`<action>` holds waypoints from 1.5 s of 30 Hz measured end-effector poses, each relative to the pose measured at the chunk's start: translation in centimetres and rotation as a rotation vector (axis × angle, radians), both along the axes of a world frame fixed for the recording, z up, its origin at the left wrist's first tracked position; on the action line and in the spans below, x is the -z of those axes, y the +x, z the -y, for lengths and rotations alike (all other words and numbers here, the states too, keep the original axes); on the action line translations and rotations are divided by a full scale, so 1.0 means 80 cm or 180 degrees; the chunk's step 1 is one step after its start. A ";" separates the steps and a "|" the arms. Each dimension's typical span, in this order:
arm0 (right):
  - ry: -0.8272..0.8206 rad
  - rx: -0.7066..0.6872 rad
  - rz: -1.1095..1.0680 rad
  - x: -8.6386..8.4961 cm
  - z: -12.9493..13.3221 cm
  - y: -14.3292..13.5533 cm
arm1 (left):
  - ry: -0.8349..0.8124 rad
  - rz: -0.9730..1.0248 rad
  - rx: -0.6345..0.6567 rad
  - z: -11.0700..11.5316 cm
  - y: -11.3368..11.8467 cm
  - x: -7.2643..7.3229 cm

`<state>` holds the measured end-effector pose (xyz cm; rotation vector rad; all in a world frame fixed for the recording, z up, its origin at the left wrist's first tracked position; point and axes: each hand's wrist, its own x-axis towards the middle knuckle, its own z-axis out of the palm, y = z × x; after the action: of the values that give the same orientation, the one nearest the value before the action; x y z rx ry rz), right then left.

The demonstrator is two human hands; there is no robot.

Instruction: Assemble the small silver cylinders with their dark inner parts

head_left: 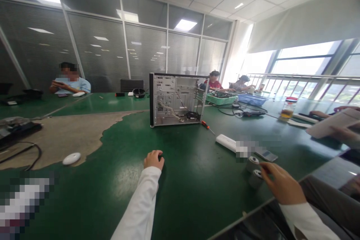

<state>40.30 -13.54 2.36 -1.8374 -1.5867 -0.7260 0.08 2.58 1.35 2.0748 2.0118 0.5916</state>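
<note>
My left hand [154,159] rests on the green table [126,202], fingers bent, with a gap between thumb and forefinger and nothing visible in it. At the right, my right hand [284,185] is beside two small grey cylinders [253,160], its fingertips at their tops and its fingers slightly apart; contact is hard to make out. Beyond my left hand an open computer case [180,99] stands upright, its metal inside and cables showing. By its lower right corner lies an orange and black screwdriver [205,124].
A white power strip [226,142] lies right of centre, and a white oval object [71,158] at left. Green [222,100] and blue baskets [251,99], cables and a red-lidded jar [288,108] are farther back. People sit around the table; one at right holds papers.
</note>
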 end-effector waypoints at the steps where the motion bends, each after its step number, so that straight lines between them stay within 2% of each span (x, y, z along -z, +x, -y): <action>1: -0.0106 -0.0023 0.0023 0.004 -0.002 0.001 | 0.0002 0.0003 0.0006 0.000 0.000 0.000; 3: -0.0296 -0.0021 0.0125 0.012 -0.004 0.002 | 0.0008 0.0015 0.0022 0.000 -0.001 0.001; 8: -0.0123 0.0141 0.0140 0.021 -0.002 0.000 | 0.0001 0.0021 0.0007 -0.001 -0.002 0.002; 23: 0.0271 -0.0225 0.0138 0.025 0.014 -0.013 | -0.0019 0.0000 0.0045 -0.002 -0.002 0.002; 28: 0.0202 -0.0171 -0.0206 0.012 0.012 -0.016 | -0.0051 0.0005 0.0059 -0.001 -0.002 0.000; 31: -0.0184 0.0064 -0.0361 -0.004 -0.010 -0.001 | -0.0046 0.0000 0.0064 -0.001 -0.001 0.001; 35: -0.1434 0.0211 0.0066 -0.025 -0.058 0.024 | -0.0003 0.0000 0.0075 -0.001 -0.002 0.003; 37: -0.2078 0.0323 0.0202 -0.034 -0.081 0.029 | 0.0045 0.0005 0.0083 -0.001 -0.002 0.005; 39: -0.2508 0.0429 0.0233 -0.043 -0.097 0.027 | 0.0095 0.0013 0.0092 -0.002 -0.003 0.007; 45: -0.2819 0.0295 0.0322 -0.063 -0.121 -0.010 | 0.0105 0.0043 0.0100 -0.003 -0.004 0.009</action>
<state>39.49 -3.84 7.43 -2.5134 -2.1002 -0.1243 -0.28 2.78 0.64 2.1115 1.9713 0.6354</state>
